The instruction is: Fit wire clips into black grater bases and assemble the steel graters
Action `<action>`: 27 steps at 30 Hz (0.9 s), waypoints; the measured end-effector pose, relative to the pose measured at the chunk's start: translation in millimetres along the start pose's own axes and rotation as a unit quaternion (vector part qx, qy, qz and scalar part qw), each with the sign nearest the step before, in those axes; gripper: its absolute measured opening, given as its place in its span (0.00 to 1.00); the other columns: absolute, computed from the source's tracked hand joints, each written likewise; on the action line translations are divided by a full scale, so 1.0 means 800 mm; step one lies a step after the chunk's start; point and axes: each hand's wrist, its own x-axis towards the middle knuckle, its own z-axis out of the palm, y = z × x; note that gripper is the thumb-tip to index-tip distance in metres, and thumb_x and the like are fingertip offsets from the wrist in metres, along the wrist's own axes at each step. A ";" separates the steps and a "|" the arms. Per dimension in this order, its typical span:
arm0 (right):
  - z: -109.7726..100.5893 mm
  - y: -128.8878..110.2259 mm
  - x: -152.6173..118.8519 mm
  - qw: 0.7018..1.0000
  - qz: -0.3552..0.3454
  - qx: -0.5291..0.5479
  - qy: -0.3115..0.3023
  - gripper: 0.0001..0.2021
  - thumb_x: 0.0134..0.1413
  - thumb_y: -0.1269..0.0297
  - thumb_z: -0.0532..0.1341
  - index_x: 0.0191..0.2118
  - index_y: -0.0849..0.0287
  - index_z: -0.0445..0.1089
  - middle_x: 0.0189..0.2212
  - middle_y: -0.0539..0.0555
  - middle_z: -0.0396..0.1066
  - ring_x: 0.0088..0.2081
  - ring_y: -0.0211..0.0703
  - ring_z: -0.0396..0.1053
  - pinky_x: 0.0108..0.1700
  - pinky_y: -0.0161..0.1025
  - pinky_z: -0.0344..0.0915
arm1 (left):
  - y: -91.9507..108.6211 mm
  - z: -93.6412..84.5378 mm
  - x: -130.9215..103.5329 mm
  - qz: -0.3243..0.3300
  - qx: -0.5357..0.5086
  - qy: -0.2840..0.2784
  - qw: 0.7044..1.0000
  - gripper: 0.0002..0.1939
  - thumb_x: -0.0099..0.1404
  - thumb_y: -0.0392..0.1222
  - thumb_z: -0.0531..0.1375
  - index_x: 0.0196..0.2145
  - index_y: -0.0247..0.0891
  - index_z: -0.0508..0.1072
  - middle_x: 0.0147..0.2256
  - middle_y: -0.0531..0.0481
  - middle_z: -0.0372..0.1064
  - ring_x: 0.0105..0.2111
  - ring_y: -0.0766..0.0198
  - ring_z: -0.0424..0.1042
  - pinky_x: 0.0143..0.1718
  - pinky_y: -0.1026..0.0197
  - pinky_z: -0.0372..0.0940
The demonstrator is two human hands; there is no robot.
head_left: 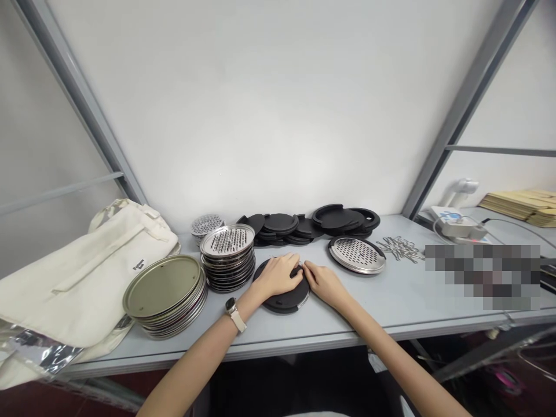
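Observation:
A black round disc (284,302) with a thin metal rim lies flat near the front of the table. My left hand (280,275) rests over its upper part, fingers curled down and holding it. At the disc's right edge my right hand (324,282) is closed, thumb and fingers pinched together; a small shiny bit shows by the fingertips, too small to name. To the right lies a round metal grater plate (358,255) in a black holder. A stack of round grater plates (229,240) stands left of the disc.
Olive round lids (165,286) are stacked at the left beside a cream canvas bag (95,260). Black round parts (278,223) lie along the wall. Wire clips (400,248) are piled at the right. Metal shelf posts (469,110) flank the table.

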 end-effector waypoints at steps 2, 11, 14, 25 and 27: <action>-0.001 0.000 0.000 1.000 0.001 0.008 0.000 0.11 0.62 0.65 0.45 0.35 0.58 0.63 0.26 0.52 0.72 0.26 0.39 0.68 0.28 0.34 0.47 | 0.001 -0.001 0.000 0.000 -0.002 -0.002 1.000 0.06 0.63 0.43 0.51 0.33 0.39 0.62 0.32 0.51 0.65 0.30 0.63 0.65 0.28 0.60 0.53; 0.000 0.001 -0.001 0.999 0.004 0.033 0.018 0.14 0.60 0.63 0.47 0.27 0.58 0.63 0.21 0.51 0.69 0.23 0.37 0.64 0.26 0.34 0.46 | 0.000 0.002 0.001 -0.024 -0.016 -0.013 0.999 0.05 0.62 0.43 0.52 0.33 0.39 0.62 0.32 0.51 0.65 0.29 0.63 0.65 0.28 0.61 0.54; 0.001 0.001 -0.001 1.000 0.002 0.024 0.018 0.14 0.61 0.63 0.47 0.28 0.58 0.63 0.22 0.51 0.69 0.24 0.37 0.65 0.27 0.33 0.46 | -0.002 0.004 0.000 -0.016 -0.017 -0.006 1.000 0.06 0.62 0.44 0.51 0.32 0.39 0.61 0.32 0.52 0.65 0.28 0.63 0.64 0.27 0.61 0.53; 0.000 0.001 0.001 1.000 0.007 0.008 -0.002 0.14 0.63 0.63 0.45 0.34 0.58 0.65 0.25 0.52 0.71 0.26 0.38 0.67 0.27 0.33 0.46 | -0.001 0.002 0.002 -0.012 -0.009 -0.014 1.000 0.06 0.63 0.44 0.51 0.33 0.39 0.61 0.32 0.52 0.65 0.29 0.63 0.64 0.27 0.61 0.54; 0.000 0.001 0.001 1.000 0.005 0.016 0.000 0.14 0.62 0.63 0.45 0.32 0.58 0.65 0.24 0.52 0.71 0.25 0.38 0.66 0.27 0.33 0.46 | -0.001 0.001 0.002 -0.015 -0.013 -0.016 1.000 0.06 0.62 0.44 0.51 0.33 0.39 0.61 0.32 0.52 0.65 0.29 0.63 0.65 0.28 0.61 0.54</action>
